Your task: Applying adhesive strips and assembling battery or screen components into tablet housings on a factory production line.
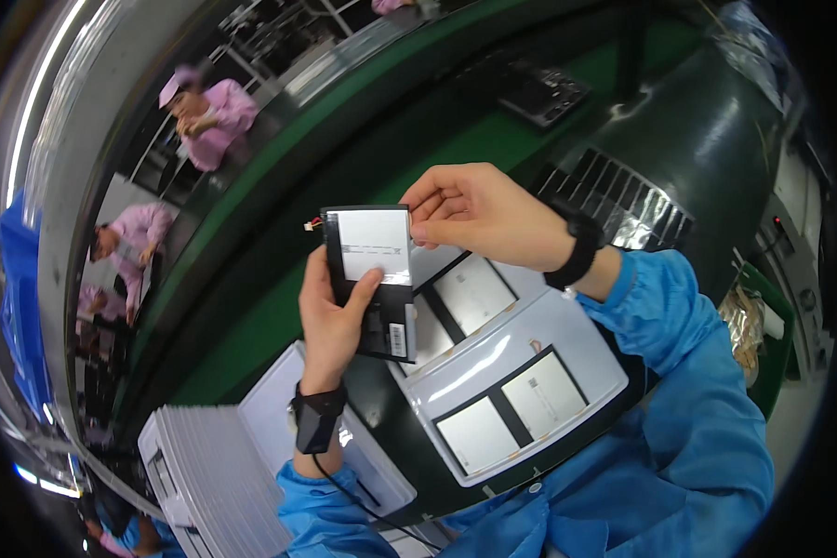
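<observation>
A flat battery pack (374, 244), black with two silver-white cells and a barcode label, is held tilted over the trays in my left hand (330, 312). The left thumb presses on its face, with the fingers behind it. A small white plug on short red and dark wires (312, 224) sticks out at its upper left corner. My right hand (465, 209) is closed in a pinch at the pack's upper right edge. Whether a thin film or tab lies between those fingertips is hidden. Below, a white plastic tray (581, 358) carries similar packs in its recesses.
Stacked white trays (195, 474) stand at the lower left. A partitioned black tray (614, 200) and a dark device chassis (544, 88) lie farther off on the green line. At right is a green bin (779, 358) with crumpled film. Co-workers in pink (219, 116) sit across.
</observation>
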